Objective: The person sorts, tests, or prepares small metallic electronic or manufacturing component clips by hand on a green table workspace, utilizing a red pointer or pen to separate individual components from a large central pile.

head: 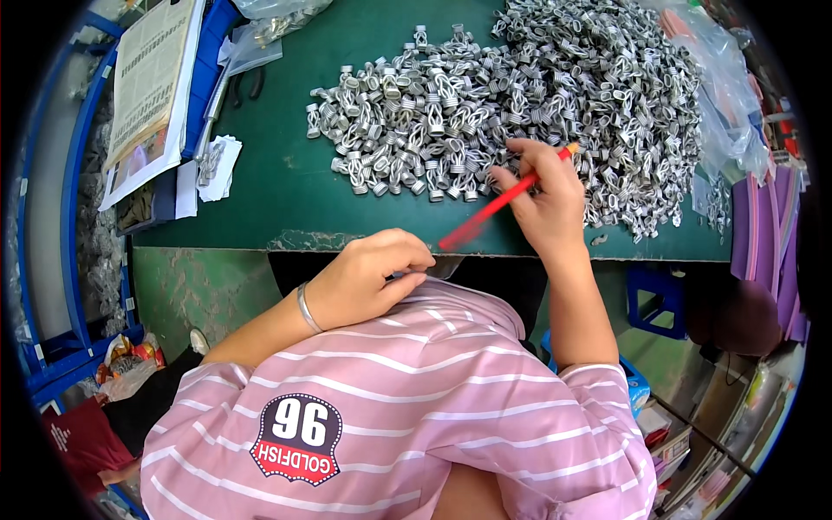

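Note:
My right hand [549, 195] grips a slim red pen-like tool [499, 203] with a yellow-orange end. The tool slants towards me, and its lower end is blurred. Thumb and index finger reach to the near edge of a large heap of small silver metal fittings [448, 123], each with ribbed bands and looped strands. At the table's front edge, my left hand [374, 276] rests against the pink striped shirt [390, 390], a silver bangle [305, 309] on its wrist. Its fingers curl towards the thumb; whether they hold anything is hidden.
The heap lies on a green table [273, 175] with a worn front edge. To the left are a blue bin [211, 65], printed sheets [153, 91] and black-handled pliers [247, 88]. Clear plastic bags [721, 84] border the heap. A blue stool [656, 302] and another person [91, 445] are nearby.

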### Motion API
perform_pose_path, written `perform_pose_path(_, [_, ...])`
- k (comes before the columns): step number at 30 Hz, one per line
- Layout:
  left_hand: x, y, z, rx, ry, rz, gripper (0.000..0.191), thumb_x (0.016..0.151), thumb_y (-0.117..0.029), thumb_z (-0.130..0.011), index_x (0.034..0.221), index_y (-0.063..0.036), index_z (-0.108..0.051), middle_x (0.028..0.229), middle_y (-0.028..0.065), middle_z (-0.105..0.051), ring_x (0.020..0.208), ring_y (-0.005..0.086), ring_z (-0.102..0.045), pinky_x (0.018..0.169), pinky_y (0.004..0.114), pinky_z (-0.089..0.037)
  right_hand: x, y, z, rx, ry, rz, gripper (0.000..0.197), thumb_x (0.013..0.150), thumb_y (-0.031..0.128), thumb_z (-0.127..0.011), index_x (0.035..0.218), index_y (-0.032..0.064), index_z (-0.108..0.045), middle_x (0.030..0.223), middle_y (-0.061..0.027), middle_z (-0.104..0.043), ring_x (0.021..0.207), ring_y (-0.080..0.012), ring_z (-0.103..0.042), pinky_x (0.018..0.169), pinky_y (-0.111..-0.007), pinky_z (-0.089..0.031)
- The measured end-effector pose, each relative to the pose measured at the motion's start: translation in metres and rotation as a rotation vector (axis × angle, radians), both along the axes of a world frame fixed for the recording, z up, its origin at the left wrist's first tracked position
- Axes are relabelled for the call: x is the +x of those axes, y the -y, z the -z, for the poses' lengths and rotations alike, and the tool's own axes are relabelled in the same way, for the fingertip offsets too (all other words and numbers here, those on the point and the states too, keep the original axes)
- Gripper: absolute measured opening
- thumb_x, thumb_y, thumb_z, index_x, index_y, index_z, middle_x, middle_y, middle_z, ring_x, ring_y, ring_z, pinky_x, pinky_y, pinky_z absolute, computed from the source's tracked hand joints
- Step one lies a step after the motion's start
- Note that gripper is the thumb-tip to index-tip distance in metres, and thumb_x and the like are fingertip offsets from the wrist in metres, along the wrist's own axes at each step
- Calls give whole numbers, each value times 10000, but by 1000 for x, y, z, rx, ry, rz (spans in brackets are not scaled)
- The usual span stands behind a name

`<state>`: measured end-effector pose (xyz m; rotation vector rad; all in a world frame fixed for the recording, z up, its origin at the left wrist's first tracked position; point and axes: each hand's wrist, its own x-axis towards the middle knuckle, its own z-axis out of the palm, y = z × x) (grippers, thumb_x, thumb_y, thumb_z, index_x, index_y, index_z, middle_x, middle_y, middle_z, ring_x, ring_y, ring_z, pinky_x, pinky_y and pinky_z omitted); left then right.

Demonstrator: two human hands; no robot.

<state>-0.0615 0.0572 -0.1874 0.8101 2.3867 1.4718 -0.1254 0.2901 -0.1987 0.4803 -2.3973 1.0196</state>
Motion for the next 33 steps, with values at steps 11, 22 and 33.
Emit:
perform_pose_path(11, [-13,-3,0,227,335,-203,312,811,60,-601,1114,47,-529,902,105,-614,777,133,-630,688,238,-522,18,14,-16,-599,273,-144,224,813,-54,-607,747,37,-412,920,-157,-639,668,-112,-585,566,-255,-496])
perform_pose_path(22, [-21,-9,-6,444,173,-194,230,765,56,-670,985,41,-605,908,89,-588,757,119,-606,665,228,-513,38,24,13,-1047,549,-569,290,769,-128,-608,757,68,-395,922,-150,-603,899,-216,-613,764,-310,-530])
perform_pose_path(33, [-15,-7,3,461,127,-169,219,753,116,-639,960,63,-590,952,123,-574,823,150,-617,705,245,-530,47,24,5,-876,260,-493,355,702,-111,-686,799,59,-389,981,-184,-577,887,-239,-619,758,-329,-522])
